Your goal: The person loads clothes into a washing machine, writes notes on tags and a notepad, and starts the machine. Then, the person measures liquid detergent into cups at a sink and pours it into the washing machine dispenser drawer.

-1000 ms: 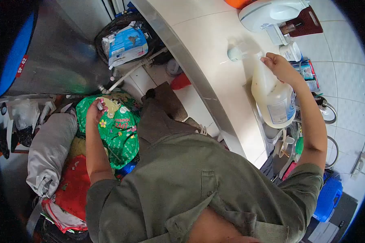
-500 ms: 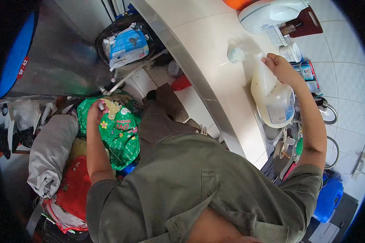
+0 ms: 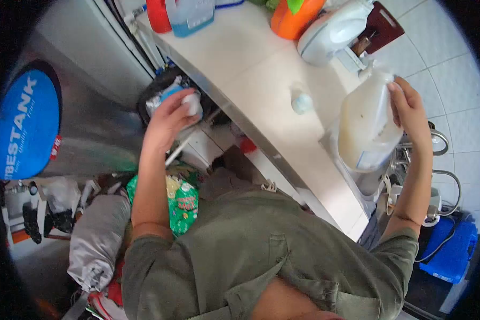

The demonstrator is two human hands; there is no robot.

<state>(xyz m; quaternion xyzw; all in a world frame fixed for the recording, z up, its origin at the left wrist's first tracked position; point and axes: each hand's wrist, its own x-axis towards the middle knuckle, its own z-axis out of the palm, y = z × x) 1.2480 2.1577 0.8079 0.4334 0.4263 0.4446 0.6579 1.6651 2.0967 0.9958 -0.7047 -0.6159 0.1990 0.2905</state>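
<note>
In the head view my right hand (image 3: pixel 409 109) grips the upper side of a big translucent plastic jug (image 3: pixel 365 125), which holds a cloudy, pale yellowish liquid. The jug is over the counter's right side, tilted a little, its label partly turned away. My left hand (image 3: pixel 169 118) is raised to the left of the counter edge, fingers closed round a small white cap-like piece (image 3: pixel 191 105), slightly blurred. On the counter, between the hands, sits a small pale round object (image 3: pixel 302 103) whose kind I cannot make out.
The white counter (image 3: pixel 261 69) carries a jug of blue liquid (image 3: pixel 192 18), an orange container (image 3: pixel 293 21) and a white appliance (image 3: pixel 333 32). Below my left arm are a black-lined bin (image 3: pixel 146 96) and a green printed bag (image 3: pixel 184 208). A blue jug (image 3: pixel 448 250) stands at right.
My left hand has risen from beside the green bag towards the counter, keeping the white piece. My right hand and the jug have shifted slightly right. The view has turned, showing more counter.
</note>
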